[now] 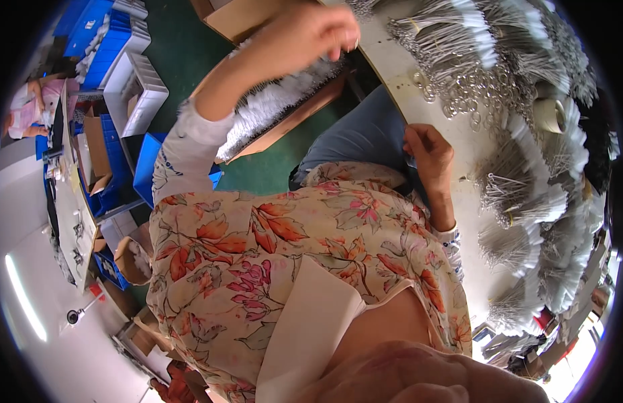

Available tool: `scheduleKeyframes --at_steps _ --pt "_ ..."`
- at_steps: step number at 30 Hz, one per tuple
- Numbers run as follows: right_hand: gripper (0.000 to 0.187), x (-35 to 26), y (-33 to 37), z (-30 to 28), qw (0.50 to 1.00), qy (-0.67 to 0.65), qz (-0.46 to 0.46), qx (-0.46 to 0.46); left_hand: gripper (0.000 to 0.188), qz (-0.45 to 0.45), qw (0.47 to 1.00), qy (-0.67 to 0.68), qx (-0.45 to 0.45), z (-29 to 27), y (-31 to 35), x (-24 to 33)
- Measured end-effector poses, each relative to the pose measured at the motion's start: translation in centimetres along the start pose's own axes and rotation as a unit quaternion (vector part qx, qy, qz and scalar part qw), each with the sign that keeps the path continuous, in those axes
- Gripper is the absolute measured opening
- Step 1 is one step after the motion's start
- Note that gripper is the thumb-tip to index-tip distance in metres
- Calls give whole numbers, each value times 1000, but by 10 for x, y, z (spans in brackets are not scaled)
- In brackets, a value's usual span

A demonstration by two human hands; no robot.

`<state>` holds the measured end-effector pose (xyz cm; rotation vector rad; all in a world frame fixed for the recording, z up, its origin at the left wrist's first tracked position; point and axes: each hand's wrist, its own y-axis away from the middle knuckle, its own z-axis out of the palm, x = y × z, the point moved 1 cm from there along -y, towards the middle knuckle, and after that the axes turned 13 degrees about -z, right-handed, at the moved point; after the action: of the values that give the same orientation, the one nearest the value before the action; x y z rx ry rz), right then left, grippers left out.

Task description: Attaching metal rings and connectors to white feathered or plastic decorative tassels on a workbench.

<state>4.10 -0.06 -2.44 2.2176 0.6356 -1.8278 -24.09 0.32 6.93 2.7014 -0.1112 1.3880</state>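
Key relation: the nearest bundle of thin silver wire brushes with white bristle ends (519, 191) lies to the right of the right hand (429, 156), across a bare strip of the white-topped desk (469, 144). Bundle's long axis runs roughly left-right: looped wire ends toward the hand, bristles toward the desk's far side. Right hand is nearer, left well apart.

Right hand: at the desk's lap-side edge, fingers curled in, thumb close to the index finger. Can't tell if it pinches something small, or if it rests on the edge.

Left hand (328, 35): raised near the upper end of the brown cardboard box (288, 127), close to the desk's upper-left edge. Fingers bent, motion-blurred; no object visible in it, grip can't be told. Box holds packed white bristles (268, 114).

More bundles line the desk's far side; pale tape roll (548, 115) sits among them.
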Motion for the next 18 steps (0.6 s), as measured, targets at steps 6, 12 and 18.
scheduleKeyframes --at_steps 6,12,18 --pt "5 1 -6 4 993 104 -58 18 14 -87 909 -391 -116 85 11 -122" --pt "5 4 -7 3 992 113 -46 28 23 -138 889 -420 -120 28 10 -251" --pt "5 7 -10 4 989 120 -73 37 24 -124 912 -387 56 73 48 -319"
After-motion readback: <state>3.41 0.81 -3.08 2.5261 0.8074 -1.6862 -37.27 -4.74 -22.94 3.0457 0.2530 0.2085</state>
